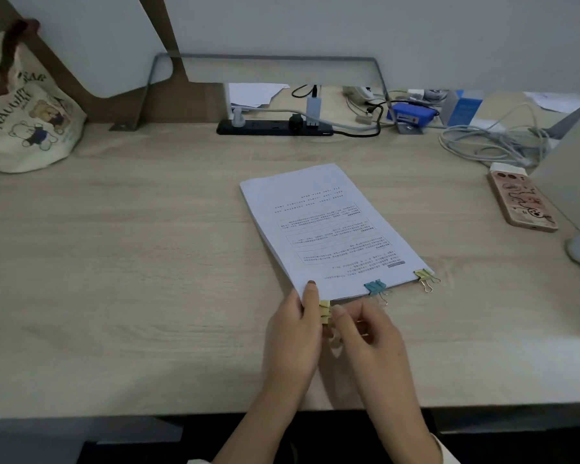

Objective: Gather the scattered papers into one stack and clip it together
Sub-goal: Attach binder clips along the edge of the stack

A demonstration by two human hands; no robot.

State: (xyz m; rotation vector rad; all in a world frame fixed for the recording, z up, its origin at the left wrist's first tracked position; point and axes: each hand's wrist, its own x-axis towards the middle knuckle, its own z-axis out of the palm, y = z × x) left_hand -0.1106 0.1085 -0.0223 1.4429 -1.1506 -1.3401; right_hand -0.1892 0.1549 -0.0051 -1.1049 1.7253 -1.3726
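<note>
Pinching the near corner of the paper stack [329,229], the left hand [295,333] steadies it while the right hand [369,336] grips a yellow binder clip [324,311] there. At two o'clock along that edge sit a teal binder clip [375,287] and another yellow clip [424,275]. The stack lies mid-desk [131,246]; a phone [521,199] rests at three o'clock.

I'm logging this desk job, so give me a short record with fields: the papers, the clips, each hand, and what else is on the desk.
papers: one white printed paper stack lying flat on the light wooden desk
clips on near edge: teal binder clip, yellow binder clip at right corner
clip in progress: second yellow binder clip at left corner
left hand: thumb pressing the stack corner
right hand: fingers at the second yellow clip
nearby: patterned phone, black power strip, cream bear tote bag
</note>
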